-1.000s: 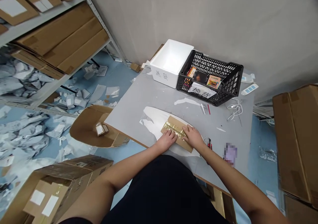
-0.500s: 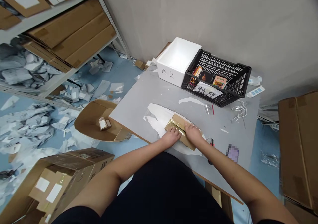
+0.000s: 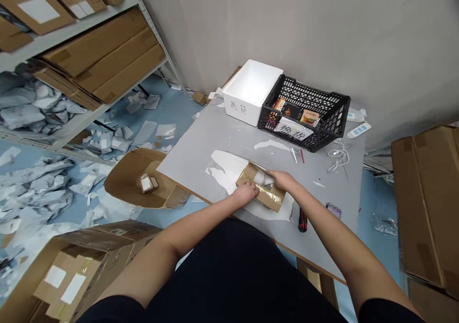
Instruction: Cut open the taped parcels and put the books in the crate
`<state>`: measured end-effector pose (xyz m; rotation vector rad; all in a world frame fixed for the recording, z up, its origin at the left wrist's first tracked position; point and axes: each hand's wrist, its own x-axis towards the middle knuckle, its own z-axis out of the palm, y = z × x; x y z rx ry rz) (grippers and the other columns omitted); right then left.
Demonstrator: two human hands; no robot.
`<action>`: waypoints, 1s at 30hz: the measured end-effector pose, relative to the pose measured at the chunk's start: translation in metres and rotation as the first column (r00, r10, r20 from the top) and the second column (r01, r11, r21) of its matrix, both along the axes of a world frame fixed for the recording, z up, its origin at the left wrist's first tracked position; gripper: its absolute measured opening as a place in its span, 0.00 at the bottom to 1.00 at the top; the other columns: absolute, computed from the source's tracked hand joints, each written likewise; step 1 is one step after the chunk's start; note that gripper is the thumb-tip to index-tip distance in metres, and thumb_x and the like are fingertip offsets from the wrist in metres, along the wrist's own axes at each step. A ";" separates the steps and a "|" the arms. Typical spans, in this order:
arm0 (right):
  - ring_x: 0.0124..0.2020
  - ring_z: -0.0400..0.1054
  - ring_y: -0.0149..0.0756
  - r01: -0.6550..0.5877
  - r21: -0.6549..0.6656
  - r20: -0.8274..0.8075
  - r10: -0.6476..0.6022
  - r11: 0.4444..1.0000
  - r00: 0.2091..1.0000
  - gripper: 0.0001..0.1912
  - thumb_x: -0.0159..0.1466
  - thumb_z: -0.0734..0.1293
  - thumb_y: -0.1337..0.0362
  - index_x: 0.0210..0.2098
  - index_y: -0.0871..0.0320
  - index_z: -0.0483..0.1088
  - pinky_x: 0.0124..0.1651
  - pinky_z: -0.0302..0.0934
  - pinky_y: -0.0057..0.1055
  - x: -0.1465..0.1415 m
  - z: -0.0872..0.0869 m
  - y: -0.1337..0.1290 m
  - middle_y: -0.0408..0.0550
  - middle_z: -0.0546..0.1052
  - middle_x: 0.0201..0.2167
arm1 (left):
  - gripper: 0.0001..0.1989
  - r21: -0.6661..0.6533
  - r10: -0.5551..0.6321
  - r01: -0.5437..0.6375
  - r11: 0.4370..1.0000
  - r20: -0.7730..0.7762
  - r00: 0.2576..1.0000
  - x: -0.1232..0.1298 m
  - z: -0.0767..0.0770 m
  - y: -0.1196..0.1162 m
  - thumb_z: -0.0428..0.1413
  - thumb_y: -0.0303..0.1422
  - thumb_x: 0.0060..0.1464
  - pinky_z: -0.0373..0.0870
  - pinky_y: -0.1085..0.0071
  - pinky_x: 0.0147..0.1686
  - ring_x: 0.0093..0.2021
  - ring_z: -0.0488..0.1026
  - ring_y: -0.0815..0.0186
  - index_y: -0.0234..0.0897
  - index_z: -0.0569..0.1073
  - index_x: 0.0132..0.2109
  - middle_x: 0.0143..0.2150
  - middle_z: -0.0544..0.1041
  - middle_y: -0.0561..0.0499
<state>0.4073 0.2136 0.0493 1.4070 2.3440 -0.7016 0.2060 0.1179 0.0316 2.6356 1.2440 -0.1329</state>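
Observation:
A small cardboard box (image 3: 267,198) with shiny tape lies on a white sheet (image 3: 227,166) near the table's front edge. Its top is partly open, and something whitish shows inside. My left hand (image 3: 245,194) rests on the box's near left side, fingers bent over its edge. At the far right side, my right hand (image 3: 283,180) has its fingers closed on a raised flap of the box. A red and black cutter (image 3: 303,221) lies on the table to the right of the box.
Behind stand a white foam box (image 3: 242,108) and a black crate (image 3: 304,117) holding small packs. A white cable (image 3: 339,156) and power strip (image 3: 359,130) lie at the right. Open cartons (image 3: 125,177) stand on the floor at the left, near a loaded shelf (image 3: 81,29).
The box's top has come partly open, showing its inside. My right hand has moved slightly up and right with the flap. The view has shifted a little.

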 end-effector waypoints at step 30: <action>0.36 0.71 0.33 0.218 -0.147 -0.149 -0.240 0.965 0.959 0.16 0.59 0.69 0.58 0.45 0.57 0.74 0.35 0.58 0.23 0.030 0.005 0.060 0.43 0.80 0.40 | 0.16 0.083 -0.152 0.146 0.986 0.071 0.986 -0.021 0.001 -0.033 0.44 0.28 0.64 0.61 0.60 0.54 0.57 0.67 0.59 0.39 0.66 0.57 0.55 0.72 0.41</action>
